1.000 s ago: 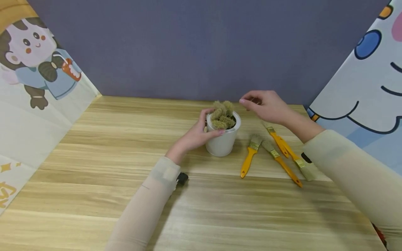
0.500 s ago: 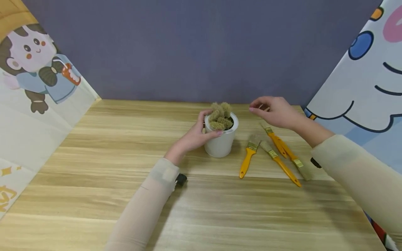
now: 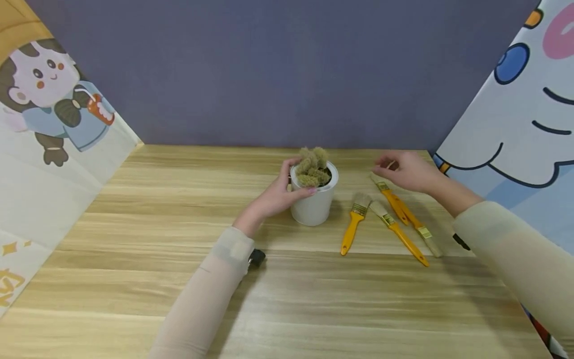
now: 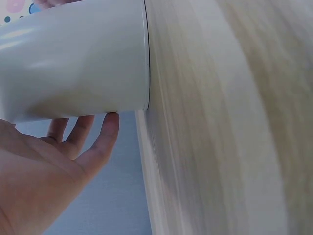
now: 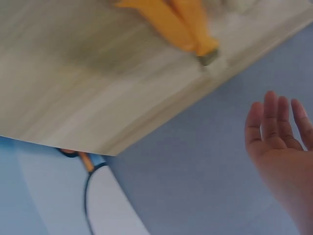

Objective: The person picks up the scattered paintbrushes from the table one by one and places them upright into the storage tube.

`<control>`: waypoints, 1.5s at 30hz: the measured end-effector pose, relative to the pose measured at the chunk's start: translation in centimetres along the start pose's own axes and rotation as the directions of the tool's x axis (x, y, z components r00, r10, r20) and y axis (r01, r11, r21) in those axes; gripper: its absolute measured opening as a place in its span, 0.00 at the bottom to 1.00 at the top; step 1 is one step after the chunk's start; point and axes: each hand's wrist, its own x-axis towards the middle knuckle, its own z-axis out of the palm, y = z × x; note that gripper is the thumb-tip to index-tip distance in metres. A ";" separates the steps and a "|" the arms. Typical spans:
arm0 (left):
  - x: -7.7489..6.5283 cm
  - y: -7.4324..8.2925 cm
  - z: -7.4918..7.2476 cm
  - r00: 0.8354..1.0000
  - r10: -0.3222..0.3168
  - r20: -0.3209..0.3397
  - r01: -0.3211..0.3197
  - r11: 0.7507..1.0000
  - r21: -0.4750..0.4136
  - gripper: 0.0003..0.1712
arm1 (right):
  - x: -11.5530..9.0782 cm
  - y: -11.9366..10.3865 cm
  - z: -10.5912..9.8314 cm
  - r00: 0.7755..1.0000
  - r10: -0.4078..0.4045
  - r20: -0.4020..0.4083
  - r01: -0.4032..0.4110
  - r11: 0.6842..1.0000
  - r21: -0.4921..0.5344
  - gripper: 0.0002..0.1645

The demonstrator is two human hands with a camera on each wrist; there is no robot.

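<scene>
A white pot (image 3: 310,212) with a fuzzy yellow-green cactus (image 3: 309,167) stands on the wooden table. My left hand (image 3: 274,195) grips its near-left side, thumb at the front just under the rim. Fingers press along the pot wall (image 4: 78,63) in the left wrist view. Holding nothing, my right hand (image 3: 410,172) hovers near the back edge with loosely curled fingers. Several orange-handled paintbrushes lie right of the pot, among them a wide paintbrush (image 3: 352,227) nearest the pot and a paintbrush (image 3: 405,242) beside it. Blurred orange handles (image 5: 171,24) show in the right wrist view.
A dark grey-blue wall (image 3: 278,75) rises behind the table (image 3: 179,239). Printed cartoon panels flank it, a child figure (image 3: 58,94) on the left and a white character (image 3: 515,144) on the right.
My right hand has moved away from the cactus, to the right and slightly toward me, ending above the back paintbrush. The left hand keeps its hold; the head view has shifted slightly.
</scene>
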 end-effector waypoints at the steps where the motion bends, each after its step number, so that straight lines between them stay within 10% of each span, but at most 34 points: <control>1: -0.1 -0.1 0.0 1.000 -0.003 -0.002 0.003 1.000 0.002 0.55 | 0.0 0.5 0.1 1.000 0.008 0.011 -0.008 1.000 -0.003 0.30; 18: 0.1 0.0 0.1 1.000 0.007 0.005 -0.007 1.000 -0.008 0.55 | 1.3 5.5 2.1 0.985 0.111 0.129 -0.101 0.991 -0.086 0.38; 45: 0.3 -0.1 0.0 1.000 -0.004 0.010 0.005 1.000 -0.020 0.55 | 2.7 5.5 4.2 0.981 0.157 0.116 -0.136 0.976 -0.172 0.34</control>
